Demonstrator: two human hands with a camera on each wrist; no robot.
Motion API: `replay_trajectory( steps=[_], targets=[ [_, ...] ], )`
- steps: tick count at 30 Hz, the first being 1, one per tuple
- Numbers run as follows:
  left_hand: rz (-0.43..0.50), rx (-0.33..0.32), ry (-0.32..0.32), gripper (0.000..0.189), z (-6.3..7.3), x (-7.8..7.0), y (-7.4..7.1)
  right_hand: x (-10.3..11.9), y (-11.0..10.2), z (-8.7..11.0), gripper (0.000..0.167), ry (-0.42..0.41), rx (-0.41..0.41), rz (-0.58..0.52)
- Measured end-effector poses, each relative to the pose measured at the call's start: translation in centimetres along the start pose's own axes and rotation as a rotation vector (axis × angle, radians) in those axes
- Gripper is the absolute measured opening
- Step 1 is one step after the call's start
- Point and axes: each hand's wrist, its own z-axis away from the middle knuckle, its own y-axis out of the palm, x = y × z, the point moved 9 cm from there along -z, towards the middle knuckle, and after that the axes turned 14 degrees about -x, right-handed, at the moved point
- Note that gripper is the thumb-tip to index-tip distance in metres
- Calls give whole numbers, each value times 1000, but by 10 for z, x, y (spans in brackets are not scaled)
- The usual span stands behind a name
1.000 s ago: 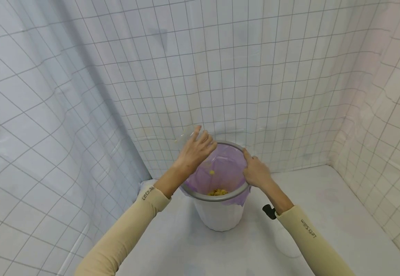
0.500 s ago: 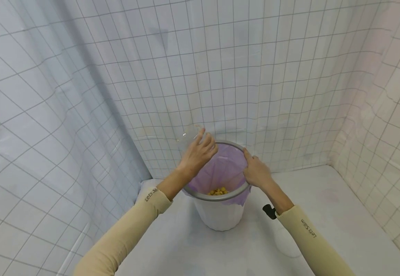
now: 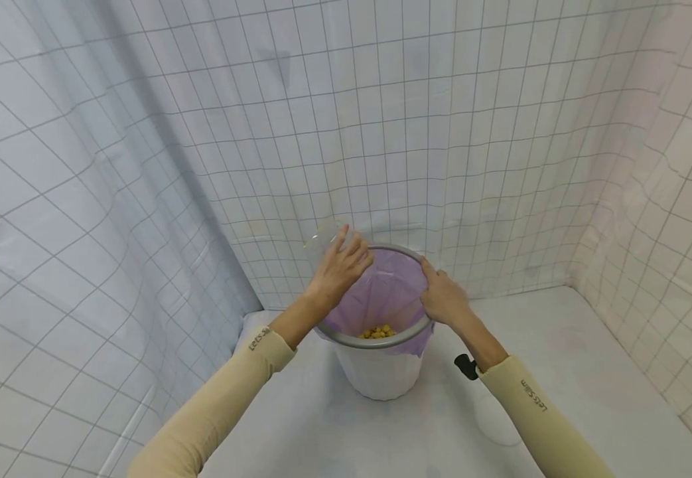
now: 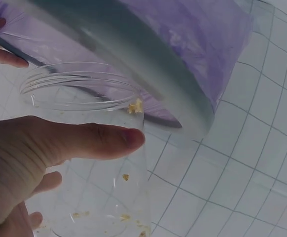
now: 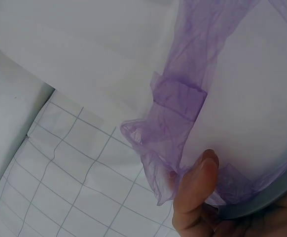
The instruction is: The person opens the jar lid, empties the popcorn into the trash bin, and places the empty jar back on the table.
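Observation:
A white bin (image 3: 378, 375) with a grey rim (image 3: 375, 343) and a purple bag (image 3: 393, 282) lining it stands upright. Small yellow lumps (image 3: 377, 332), like popcorn, lie at its bottom. My left hand (image 3: 335, 271) holds a clear jar (image 4: 91, 182) over the bin's left side; the jar's threaded mouth is tilted toward the bin's opening. Yellow crumbs (image 4: 135, 106) cling to the jar's inside. With my right hand (image 3: 444, 299) I grip the rim at the right. In the right wrist view, the thumb (image 5: 197, 187) lies on the outside, against the bag's overhanging edge.
White sheeting with a grid pattern (image 3: 393, 133) hangs close behind the bin and at both sides. Below my right sleeve, a pale round object (image 3: 497, 421) lies on the white surface (image 3: 298, 425). A black device (image 3: 466, 366) sits at my right wrist.
A yellow piece that was falling inside the bin one second ago is no longer in the air. My left hand and the jar have shifted slightly; the right hand has kept its place.

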Motion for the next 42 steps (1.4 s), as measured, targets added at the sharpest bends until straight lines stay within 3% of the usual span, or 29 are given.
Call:
replay_trajectory(
  steps=[3,5,7,10,18,24,27,31,35,39,42],
  targets=[
    [74,-6,-69,81,3,7,2,0,0,0,74,5,2,2],
    [147,39,-132,92,8,13,5,0,0,1,74,11,4,-1],
    [222,73,-209,102,14,22,7,-1,1,0,75,15,6,-2],
    [331,55,-356,106,26,38,6,-2,2,0,75,18,3,-6],
    [719,-131,-829,116,82,72,-3,-4,4,-1,75,26,2,-22],
    [977,-314,-1192,120,132,86,-15,-5,0,-1,76,24,1,-20],
    [1050,-388,-1359,119,164,84,-21,-5,1,-1,76,22,7,-31],
    [1057,-412,-1564,110,217,51,-20,-7,2,-1,76,25,10,-22],
    [1013,-371,-1739,106,273,-5,-11,-7,2,-1,75,19,11,-10],
    [985,-217,-1848,107,310,-72,-4,-5,2,-1,75,19,11,-13],
    [986,-56,-1860,108,320,-124,-2,-5,3,-2,76,22,16,-12]
  ],
)
